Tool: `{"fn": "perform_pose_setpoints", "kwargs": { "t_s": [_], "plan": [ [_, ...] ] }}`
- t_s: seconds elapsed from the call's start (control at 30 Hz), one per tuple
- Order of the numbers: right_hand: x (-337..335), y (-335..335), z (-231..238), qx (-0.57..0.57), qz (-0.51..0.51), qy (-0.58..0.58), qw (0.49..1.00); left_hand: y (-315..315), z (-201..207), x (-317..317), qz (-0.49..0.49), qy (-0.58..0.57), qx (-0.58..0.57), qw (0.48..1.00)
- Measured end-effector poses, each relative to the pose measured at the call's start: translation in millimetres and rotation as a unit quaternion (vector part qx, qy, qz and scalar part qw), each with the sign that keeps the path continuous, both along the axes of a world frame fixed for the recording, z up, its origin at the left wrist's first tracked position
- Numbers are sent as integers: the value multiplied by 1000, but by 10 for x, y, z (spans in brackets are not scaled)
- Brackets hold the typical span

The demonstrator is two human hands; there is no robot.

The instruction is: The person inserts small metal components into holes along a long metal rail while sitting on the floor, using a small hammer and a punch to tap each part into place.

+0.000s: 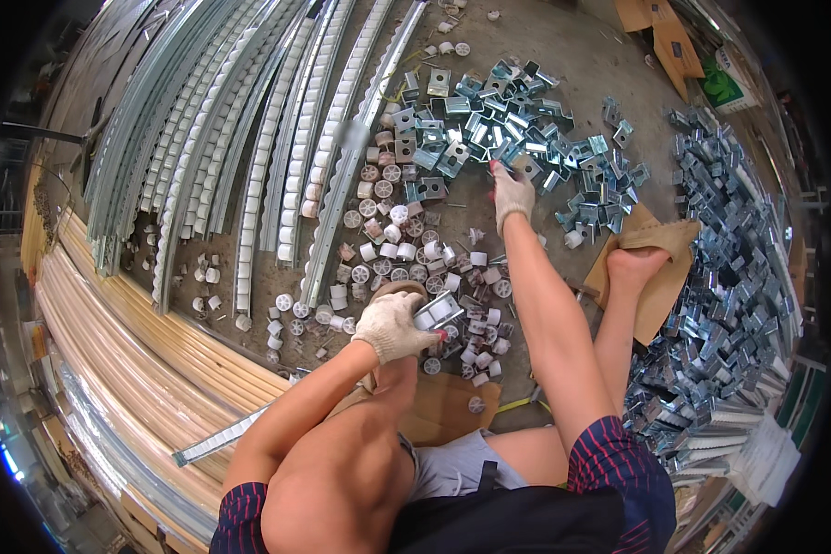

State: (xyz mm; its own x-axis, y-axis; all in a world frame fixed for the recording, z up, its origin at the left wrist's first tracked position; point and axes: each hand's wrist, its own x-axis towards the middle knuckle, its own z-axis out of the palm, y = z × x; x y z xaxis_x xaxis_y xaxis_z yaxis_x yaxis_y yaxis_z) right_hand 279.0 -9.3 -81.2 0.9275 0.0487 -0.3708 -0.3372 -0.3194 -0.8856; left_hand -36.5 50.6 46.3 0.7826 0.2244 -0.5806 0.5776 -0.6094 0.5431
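My left hand (392, 326), in a pale knit glove with a red fingertip showing, is closed around a roller track (439, 312), a narrow metal channel with white rollers. The track's other end emerges beyond my left forearm, over the long tubes. My right hand (514, 194), gloved the same way, reaches to the near edge of a heap of shiny metal brackets (489, 115). Its thumb and fingers look apart beside a bracket (526, 166); nothing is plainly held. White rollers (406, 251) lie loose on the floor between my hands.
Long roller tracks (277, 138) lie side by side at the far left, with beige tubes (148, 323) nearer. A large bracket pile (725, 249) fills the right side. Cardboard (651, 300) lies under my right foot (632, 263). A green-and-white box (725, 81) stands far right.
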Motion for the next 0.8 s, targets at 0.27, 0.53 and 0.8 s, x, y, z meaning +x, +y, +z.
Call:
{"fn": "perform_pose_setpoints", "kwargs": {
  "t_s": [0.27, 0.53, 0.8],
  "plan": [
    [-530, -1121, 346, 184, 38, 54, 981, 73, 133, -2, 63, 21, -89, 994],
    [-1068, -1856, 1039, 146, 153, 155, 965, 21, 95, -11, 27, 1, -75, 997],
    [-1630, -1571, 1000, 211, 142, 247, 935, -73, 171, 94, -8, 66, -103, 992]
  ]
}}
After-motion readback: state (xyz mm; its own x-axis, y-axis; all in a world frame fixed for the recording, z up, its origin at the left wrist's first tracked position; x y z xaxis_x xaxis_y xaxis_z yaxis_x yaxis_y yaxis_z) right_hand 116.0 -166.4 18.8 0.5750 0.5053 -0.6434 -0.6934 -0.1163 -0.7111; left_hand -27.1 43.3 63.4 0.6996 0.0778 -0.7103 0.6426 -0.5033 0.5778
